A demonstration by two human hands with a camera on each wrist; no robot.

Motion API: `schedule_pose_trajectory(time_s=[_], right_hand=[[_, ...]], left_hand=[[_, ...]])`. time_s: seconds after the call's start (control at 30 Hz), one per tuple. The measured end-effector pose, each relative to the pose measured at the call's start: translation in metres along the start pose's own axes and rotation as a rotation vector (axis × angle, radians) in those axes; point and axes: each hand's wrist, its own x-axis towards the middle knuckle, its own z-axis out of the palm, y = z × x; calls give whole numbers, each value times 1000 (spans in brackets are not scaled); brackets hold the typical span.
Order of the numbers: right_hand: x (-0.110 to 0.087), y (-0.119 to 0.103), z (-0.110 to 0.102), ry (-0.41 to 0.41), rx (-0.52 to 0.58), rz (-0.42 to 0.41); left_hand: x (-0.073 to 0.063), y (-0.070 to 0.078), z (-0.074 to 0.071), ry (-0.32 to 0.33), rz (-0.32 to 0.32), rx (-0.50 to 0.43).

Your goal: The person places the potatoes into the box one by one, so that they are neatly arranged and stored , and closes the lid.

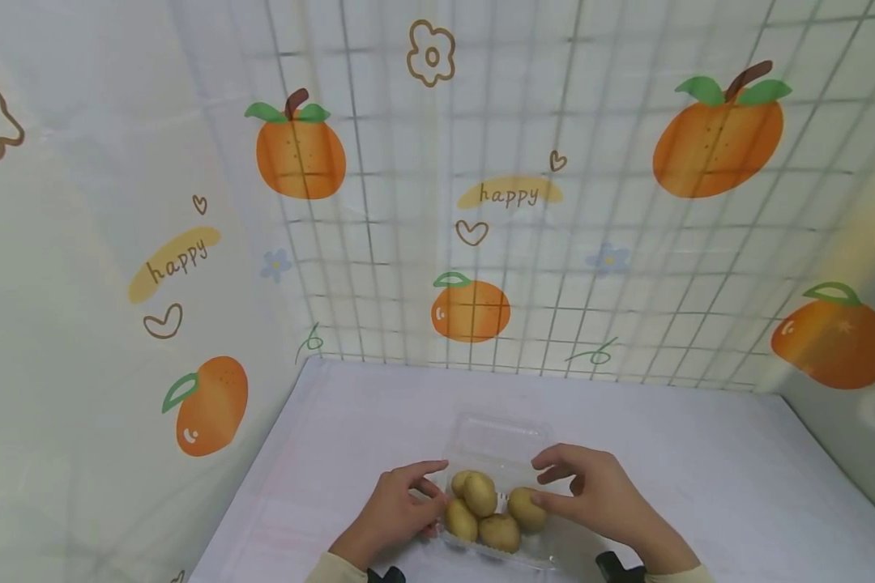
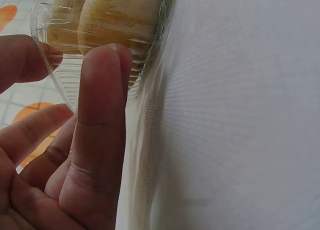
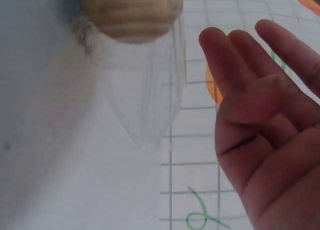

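Observation:
A hinged clear plastic container [image 1: 532, 559] stands on the table with its lid [image 1: 499, 435] tipped back behind it. Several yellow-brown potatoes [image 1: 479, 492] lie inside. At the container's left side, my left hand [image 1: 397, 506] holds the wall with bent fingers; the left wrist view shows a fingertip [image 2: 102, 60] against the ribbed plastic. My right hand [image 1: 601, 490] is over the container's right side, its fingers loosely bent and the thumb beside the rightmost potato [image 1: 527, 508]. In the right wrist view, no potato is between the fingers [image 3: 220, 55].
A white cloth-covered table [image 1: 364, 413] lies under the container. Behind and around it hang pale curtains [image 1: 394, 227] printed with oranges, hearts and flowers, with a wire grid visible at the back.

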Motion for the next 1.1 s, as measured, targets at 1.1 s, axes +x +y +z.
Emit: schedule_pose_trajectory(time_s=[1.1], right_hand=[[45,-28,16,-276,70,-96]], left_hand=[[0,5,2,-2,6,-8]])
